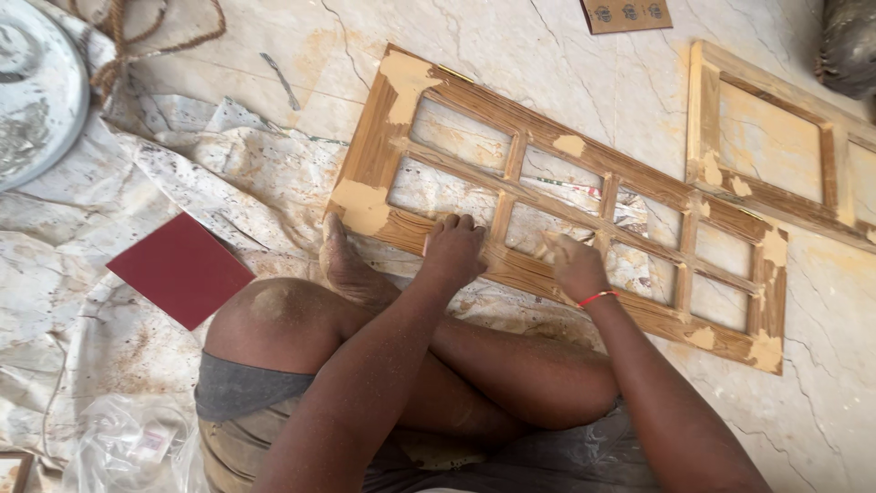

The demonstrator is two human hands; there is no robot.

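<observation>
My left hand [453,248] presses flat, fingers together, on the putty-patched wooden lattice frame [557,205]; my right hand [575,265], seemingly pinching sandpaper, risks gouging soft filler.

A: Where is there room around the wooden window frame [557,215]?

B: Bare marble floor [547,64] lies open beyond its far edge, and more at the lower right.

A: What blocks the near side?

B: The person's crossed legs [401,356] and foot [347,265] press against it. A second frame [776,155] crowds the right, and a red sheet [180,269] and crumpled plastic sheeting [137,228] fill the left
</observation>
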